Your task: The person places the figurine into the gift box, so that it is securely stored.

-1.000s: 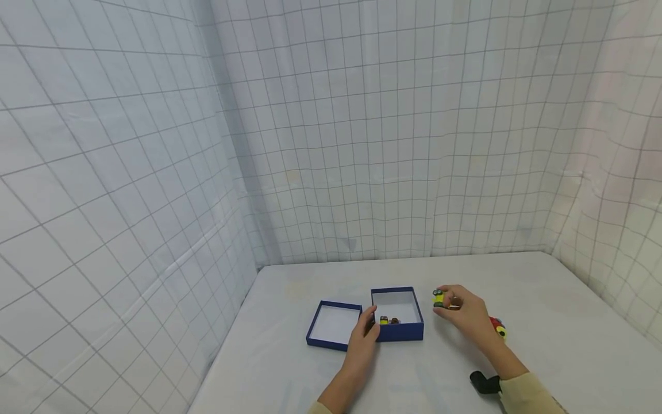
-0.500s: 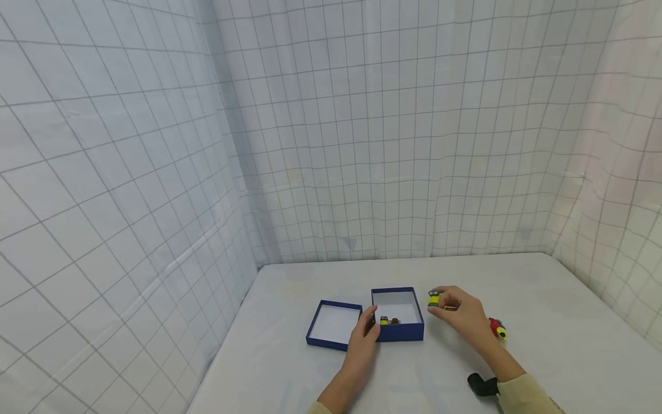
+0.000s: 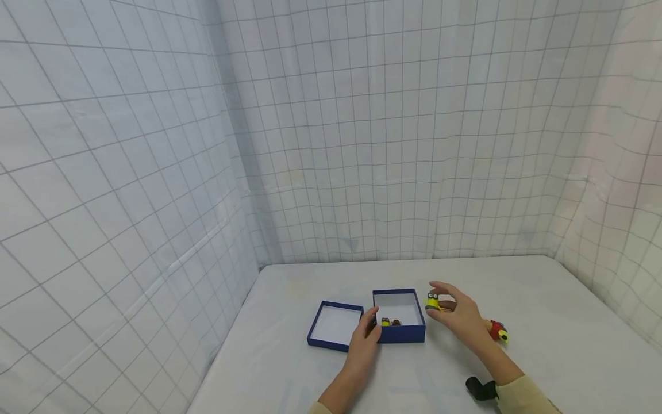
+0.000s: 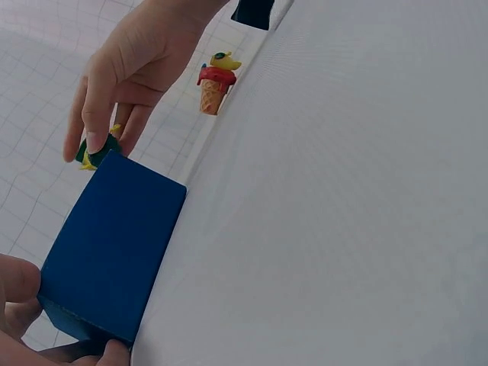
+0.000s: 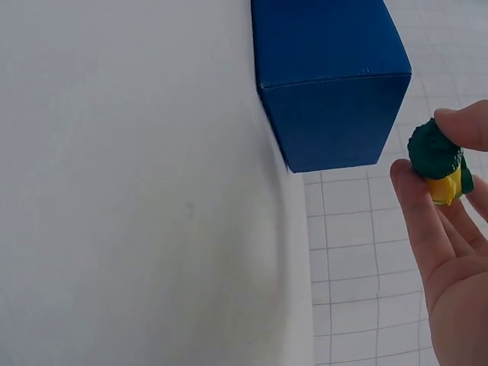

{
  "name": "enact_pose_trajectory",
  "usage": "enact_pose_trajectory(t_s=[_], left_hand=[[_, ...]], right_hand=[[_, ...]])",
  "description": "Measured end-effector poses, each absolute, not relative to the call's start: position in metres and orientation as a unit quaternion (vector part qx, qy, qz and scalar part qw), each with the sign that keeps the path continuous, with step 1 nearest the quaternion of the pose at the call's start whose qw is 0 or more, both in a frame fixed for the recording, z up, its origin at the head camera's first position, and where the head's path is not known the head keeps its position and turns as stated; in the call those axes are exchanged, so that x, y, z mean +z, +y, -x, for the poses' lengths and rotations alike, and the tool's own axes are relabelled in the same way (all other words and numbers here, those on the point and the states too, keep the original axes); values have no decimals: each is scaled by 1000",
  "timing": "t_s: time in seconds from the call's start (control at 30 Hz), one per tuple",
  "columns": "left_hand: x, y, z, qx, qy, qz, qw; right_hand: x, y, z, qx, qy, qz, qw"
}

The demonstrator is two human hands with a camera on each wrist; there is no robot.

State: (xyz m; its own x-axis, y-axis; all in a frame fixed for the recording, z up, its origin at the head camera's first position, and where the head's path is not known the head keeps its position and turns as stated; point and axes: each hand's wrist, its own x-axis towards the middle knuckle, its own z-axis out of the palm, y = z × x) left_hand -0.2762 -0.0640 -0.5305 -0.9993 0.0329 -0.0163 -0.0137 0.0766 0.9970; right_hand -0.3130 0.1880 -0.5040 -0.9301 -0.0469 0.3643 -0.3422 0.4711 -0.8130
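Note:
My right hand pinches a small yellow and green toy figure with two large round eyes, just beyond the right wall of an open blue box. In the right wrist view the figure sits between thumb and fingertips, apart from the box. My left hand holds the box's left side, its thumb and fingers around the corner in the left wrist view. Inside the box lie a small yellow toy and a brown one, both partly hidden by the front wall.
Left of the box lies its blue-rimmed lid, white inside up. A toy ice cream cone with red and yellow topping lies right of my right hand. A black object lies near my right sleeve. White grid-lined cloth hangs around the table.
My right hand has moved slightly left toward the box, and the figure has turned so its eyes face the camera. My left hand stays at the box.

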Motion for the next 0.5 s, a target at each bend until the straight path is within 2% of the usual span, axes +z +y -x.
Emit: enact_pose_trajectory(t_s=[0.23, 0.5], left_hand=[[-532, -65, 276, 679, 733, -5, 21], [-530, -65, 276, 673, 739, -7, 17]], right_hand=[[-503, 187, 313, 492, -849, -126, 148], [-496, 183, 312, 505, -848, -102, 124]])
